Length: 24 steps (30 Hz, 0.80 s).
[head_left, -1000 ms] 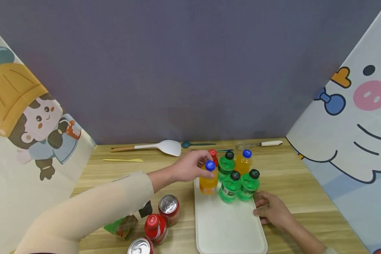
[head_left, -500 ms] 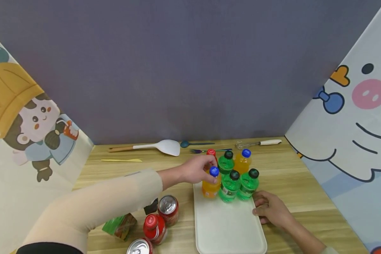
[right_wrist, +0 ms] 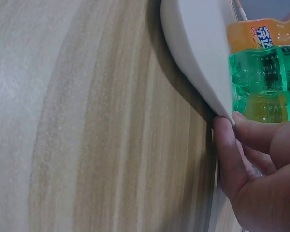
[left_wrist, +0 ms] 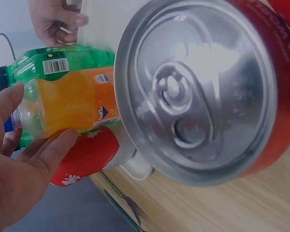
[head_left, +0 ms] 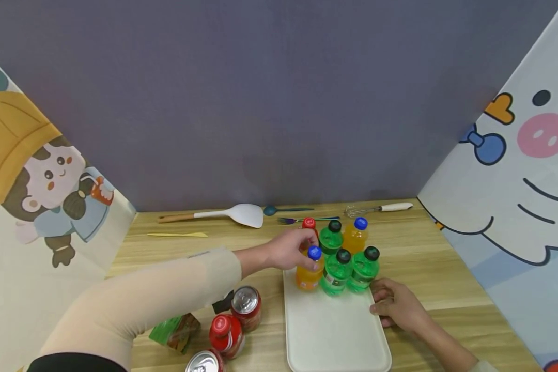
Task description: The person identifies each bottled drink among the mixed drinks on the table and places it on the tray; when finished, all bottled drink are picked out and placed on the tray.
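My left hand (head_left: 288,249) holds an orange soda bottle (head_left: 308,279) by its upper part, thumb and fingers around it below the blue cap. The bottle stands upright at the left side of a white tray (head_left: 337,330). Close to its right are green soda bottles (head_left: 337,276) with black caps. Behind them are another orange soda bottle (head_left: 355,238) and a red-capped bottle (head_left: 309,223), partly hidden by my left hand. My right hand (head_left: 400,307) pinches the tray's right rim, thumb above and fingers below, as the right wrist view shows (right_wrist: 270,159).
Left of the tray stand red soda cans (head_left: 246,306) and a red cola bottle (head_left: 227,335), beside a green packet (head_left: 175,330). Along the back lie a white spatula (head_left: 246,215), a spoon (head_left: 270,211), a fork (head_left: 288,221), and a whisk (head_left: 386,208); a yellow knife (head_left: 179,235) lies left.
My left hand has brought the orange soda bottle slightly right and nearer, up against the green bottles, and has barely moved since half a second ago. The right hand stays at the tray rim.
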Tool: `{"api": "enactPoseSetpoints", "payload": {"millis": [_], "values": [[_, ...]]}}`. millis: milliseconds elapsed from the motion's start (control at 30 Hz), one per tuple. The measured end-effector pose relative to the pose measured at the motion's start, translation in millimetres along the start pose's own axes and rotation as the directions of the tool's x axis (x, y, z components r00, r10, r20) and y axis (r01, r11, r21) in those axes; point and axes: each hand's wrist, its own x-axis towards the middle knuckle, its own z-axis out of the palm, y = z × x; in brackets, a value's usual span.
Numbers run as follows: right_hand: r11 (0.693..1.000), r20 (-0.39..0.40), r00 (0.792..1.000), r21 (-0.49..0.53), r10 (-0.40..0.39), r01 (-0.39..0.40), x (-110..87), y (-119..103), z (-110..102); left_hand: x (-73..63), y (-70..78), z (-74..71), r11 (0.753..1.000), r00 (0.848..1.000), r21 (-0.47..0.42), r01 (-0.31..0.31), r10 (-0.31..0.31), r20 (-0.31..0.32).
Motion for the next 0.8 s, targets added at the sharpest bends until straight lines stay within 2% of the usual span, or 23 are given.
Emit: {"api": "enactPoseSetpoints", "payload": {"millis": [300, 467, 633, 800], "values": [[1.000, 0.009, 1.000, 0.007, 0.002, -0.002, 0.4, 2, 1, -1.2, 2.2, -1.5, 0.999, 0.999, -0.020, 0.047, -0.047, 0.022], [1.000, -0.015, 1.000, 0.006, 0.015, -0.015, 0.1, 1, 2, -6.0, 5.3, -5.5, 0.997, 0.996, -0.016, 0.073, -0.072, 0.056], [1.000, -0.023, 1.000, -0.001, 0.017, -0.017, 0.0, 2, 2, -16.2, 9.4, -14.1, 0.997, 0.992, 0.012, 0.078, -0.079, 0.102], [1.000, -0.018, 1.000, -0.008, 0.015, -0.016, 0.5, 1, 2, -31.5, 15.3, -29.6, 0.996, 0.993, -0.056, 0.069, -0.063, 0.096]]}}
